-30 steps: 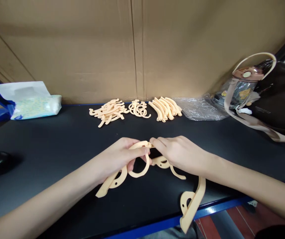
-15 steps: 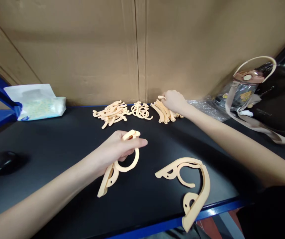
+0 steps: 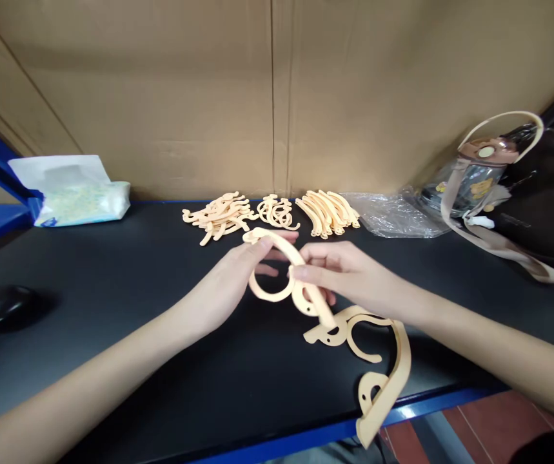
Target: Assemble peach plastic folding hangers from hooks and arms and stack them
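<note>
Nearest me on the desk (image 3: 233, 386), at the right, lies the folded assembly (image 3: 385, 403), with one end reaching the desk's front edge. Just beyond, my right hand (image 3: 354, 277) has come back from the far pile of arms, and both hands now meet on one work: a curved arm (image 3: 284, 245) with a round hook (image 3: 271, 297). My left hand (image 3: 231, 277) has its thumb pressed over the upper end; my right thumb and fingers are clamped on the arm's middle, by the hook's tip. I judge that the parts are now being worked at the joint, though I can't tell whether they are seated. Farther back sit the jumbled pieces (image 3: 223, 212), small hooks (image 3: 281, 220) and the pile of arms (image 3: 327, 212).
</note>
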A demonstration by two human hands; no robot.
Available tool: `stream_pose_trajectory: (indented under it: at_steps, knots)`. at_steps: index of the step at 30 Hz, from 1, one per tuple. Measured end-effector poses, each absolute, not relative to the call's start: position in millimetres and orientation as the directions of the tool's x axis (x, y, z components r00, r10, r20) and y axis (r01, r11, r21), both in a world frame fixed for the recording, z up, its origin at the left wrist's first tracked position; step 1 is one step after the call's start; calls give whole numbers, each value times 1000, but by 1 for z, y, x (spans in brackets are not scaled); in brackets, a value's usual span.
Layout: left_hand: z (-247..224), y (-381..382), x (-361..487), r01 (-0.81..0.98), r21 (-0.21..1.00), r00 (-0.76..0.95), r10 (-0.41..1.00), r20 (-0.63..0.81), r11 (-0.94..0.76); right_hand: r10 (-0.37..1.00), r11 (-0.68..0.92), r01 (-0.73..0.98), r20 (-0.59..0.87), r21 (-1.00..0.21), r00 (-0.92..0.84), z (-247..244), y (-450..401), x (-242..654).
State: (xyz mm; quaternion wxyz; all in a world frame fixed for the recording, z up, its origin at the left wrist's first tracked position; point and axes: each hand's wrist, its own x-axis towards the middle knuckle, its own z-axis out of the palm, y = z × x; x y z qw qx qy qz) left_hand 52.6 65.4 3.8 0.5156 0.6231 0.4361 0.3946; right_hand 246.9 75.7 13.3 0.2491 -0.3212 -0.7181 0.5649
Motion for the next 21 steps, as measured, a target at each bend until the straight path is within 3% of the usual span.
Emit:
stream_pose_trajectory:
  at_steps: [6, 10, 13, 17, 21]
  knots:
    - [19, 61, 50, 297, 951, 154, 987, 47, -91, 840, 400, 362, 179, -842, -512, 36, 89, 271]
    - [21, 56, 55, 348, 935, 208, 978, -13, -62, 740, 663, 514, 371, -544, -562, 44, 88, 281]
    - [20, 54, 56, 407, 906, 255, 967, 8, -115, 664, 746, 534, 383, -396, -643, 46, 88, 287]
    - [17, 53, 52, 523, 779, 301, 930, 210, -345, 676, 716, 519, 276, -468, -683, 43, 93, 292]
    - [17, 52, 52, 533, 771, 251, 935, 250, -349, 712, 653, 510, 224, -560, -666, 39, 91, 287]
